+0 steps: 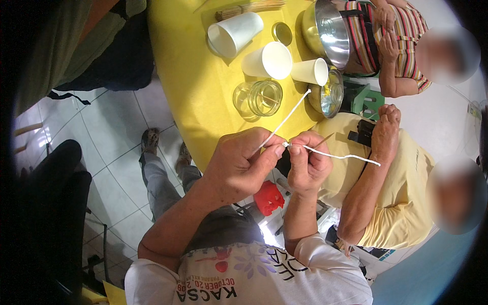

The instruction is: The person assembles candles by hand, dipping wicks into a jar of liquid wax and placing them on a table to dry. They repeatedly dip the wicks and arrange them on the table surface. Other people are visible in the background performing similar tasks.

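Note:
A white cord is pinched at a small knot between my two hands, in front of my chest. My left hand closes thumb against fingers on the left of the knot, one cord end rising up and to the right. My right hand pinches just right of the knot, the other end trailing off to the right. A thin brown stick pokes out by the right fingers; whether the cord is tied round it I cannot tell. Both hands are above the near edge of a yellow-covered table.
On the table stand a glass jar, white cups, a round lid, a glass bowl, a metal bowl and a bundle of thin sticks. Two people sit on the right; another person stands at the upper left.

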`<state>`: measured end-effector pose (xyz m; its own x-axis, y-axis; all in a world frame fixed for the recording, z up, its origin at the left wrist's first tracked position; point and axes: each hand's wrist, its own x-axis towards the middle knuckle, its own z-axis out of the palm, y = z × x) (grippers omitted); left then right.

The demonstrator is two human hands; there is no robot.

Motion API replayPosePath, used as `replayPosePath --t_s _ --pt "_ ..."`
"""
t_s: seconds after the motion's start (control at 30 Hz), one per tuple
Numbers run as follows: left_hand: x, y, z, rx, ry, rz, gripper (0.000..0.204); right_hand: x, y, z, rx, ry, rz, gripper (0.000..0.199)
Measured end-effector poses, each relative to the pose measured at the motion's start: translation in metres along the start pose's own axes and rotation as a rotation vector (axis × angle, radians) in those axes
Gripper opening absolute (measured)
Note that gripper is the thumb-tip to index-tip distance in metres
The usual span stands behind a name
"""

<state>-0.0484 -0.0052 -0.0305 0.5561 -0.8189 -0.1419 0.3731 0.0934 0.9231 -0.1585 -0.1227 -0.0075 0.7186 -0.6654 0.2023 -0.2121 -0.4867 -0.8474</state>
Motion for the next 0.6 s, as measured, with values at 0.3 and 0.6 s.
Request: replayPosePath --t_s 0.3,0.6 --pt "-0.0008 0.0001 -0.0032 0.04 0.019 0.061 0.004 -0.0015 -0.0015 0.0037 -0.127 -0.011 -0.056 0.006" --pt "-0.0034 -0.0076 -0.0024 0.146 0.075 0.176 0.005 -0.0052 -0.002 0.0067 -0.211 -0.04 -0.099 0.007"
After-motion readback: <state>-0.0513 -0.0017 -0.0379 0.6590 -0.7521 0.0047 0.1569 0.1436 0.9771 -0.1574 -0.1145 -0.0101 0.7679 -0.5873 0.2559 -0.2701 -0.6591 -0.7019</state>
